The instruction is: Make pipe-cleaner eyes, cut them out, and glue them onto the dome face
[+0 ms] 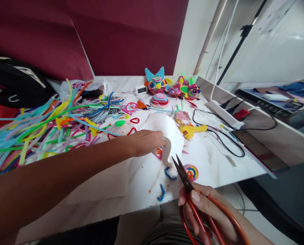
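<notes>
Reaching across the white table, my left hand (148,141) is closed in a pinch on one end of a grey-beige curved strip (167,153), perhaps a pipe cleaner. The strip's lower end hangs by a blue fuzzy curl (170,173). My right hand (208,207) grips scissors (184,175) with red handles, the blades slightly apart and pointing toward the strip. A rainbow-striped fuzzy piece (192,173) lies just beyond the blades. Another colourful piece (157,153) shows partly behind my left hand. A short blue fuzzy piece (161,192) rests near the table's front edge.
Many coloured pipe cleaners (47,122) are heaped at the left. A yellow glue gun (192,130) with a black cord lies to the right, near a white power strip (225,114). Colourful fuzzy animal heads (157,85) and a small digital clock (141,89) stand at the back.
</notes>
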The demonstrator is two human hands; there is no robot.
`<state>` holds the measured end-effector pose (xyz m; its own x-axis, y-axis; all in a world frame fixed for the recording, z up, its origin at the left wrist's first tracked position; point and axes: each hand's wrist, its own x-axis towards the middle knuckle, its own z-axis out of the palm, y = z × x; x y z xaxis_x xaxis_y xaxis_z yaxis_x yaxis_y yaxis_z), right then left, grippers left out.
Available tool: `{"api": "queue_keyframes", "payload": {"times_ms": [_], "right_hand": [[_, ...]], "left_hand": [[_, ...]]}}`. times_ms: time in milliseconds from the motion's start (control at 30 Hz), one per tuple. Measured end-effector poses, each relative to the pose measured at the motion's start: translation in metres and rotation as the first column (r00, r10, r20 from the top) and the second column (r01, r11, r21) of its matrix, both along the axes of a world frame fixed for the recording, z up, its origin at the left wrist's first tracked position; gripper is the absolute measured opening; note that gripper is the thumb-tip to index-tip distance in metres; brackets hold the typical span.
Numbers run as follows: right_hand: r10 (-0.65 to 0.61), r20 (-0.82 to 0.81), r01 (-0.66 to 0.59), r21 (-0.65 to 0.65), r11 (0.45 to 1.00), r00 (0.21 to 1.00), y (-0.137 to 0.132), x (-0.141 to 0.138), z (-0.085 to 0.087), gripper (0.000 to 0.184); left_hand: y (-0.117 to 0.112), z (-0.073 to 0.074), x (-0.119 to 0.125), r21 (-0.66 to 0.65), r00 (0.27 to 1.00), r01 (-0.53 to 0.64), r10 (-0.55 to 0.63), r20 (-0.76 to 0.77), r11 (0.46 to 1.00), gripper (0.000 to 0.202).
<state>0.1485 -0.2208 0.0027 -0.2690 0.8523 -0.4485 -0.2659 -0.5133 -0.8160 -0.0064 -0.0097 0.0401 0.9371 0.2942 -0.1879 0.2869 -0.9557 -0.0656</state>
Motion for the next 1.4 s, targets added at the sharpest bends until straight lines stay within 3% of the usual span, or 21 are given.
{"api": "queue_keyframes", "payload": {"times_ms": [267,500,667,833,967,1167,1400], "right_hand": [[-0.121,-0.031,0.121,-0.008,0.993,0.992,-0.008,0.01,-0.005,0.039],[-0.135,-0.119,0.134,-0.016,0.991,0.984,-0.007,0.023,-0.01,0.04],[-0.177,-0.088,0.172,-0.064,0.983,0.98,-0.01,0.032,-0.009,0.038],[-0.232,-0.089,0.224,-0.095,0.97,0.969,-0.011,0.034,-0.014,0.038],[-0.208,-0.105,0.2,-0.076,0.977,0.973,-0.007,0.032,-0.013,0.039],[-0.084,-0.069,0.087,0.044,0.995,0.994,-0.002,0.032,-0.01,0.043],[-0.131,-0.073,0.135,0.064,0.989,0.989,0.002,0.031,-0.007,0.042]], "left_hand": [[0.001,0.024,0.024,-0.025,0.978,-0.056,0.049,-0.203,0.998,0.023],[0.002,0.03,0.029,-0.065,0.962,-0.072,0.052,-0.269,0.995,0.022],[0.006,0.03,0.028,-0.07,0.966,-0.048,0.028,-0.258,0.996,0.017],[0.002,0.039,0.021,-0.088,0.968,-0.07,0.047,-0.248,0.994,0.016],[0.001,0.039,0.007,-0.062,0.983,0.016,-0.027,-0.18,0.998,0.016],[0.0,0.028,-0.009,0.105,0.973,0.229,-0.222,-0.067,0.968,0.009],[-0.002,0.033,-0.012,0.12,0.919,0.393,-0.394,-0.014,0.912,0.01]]}}
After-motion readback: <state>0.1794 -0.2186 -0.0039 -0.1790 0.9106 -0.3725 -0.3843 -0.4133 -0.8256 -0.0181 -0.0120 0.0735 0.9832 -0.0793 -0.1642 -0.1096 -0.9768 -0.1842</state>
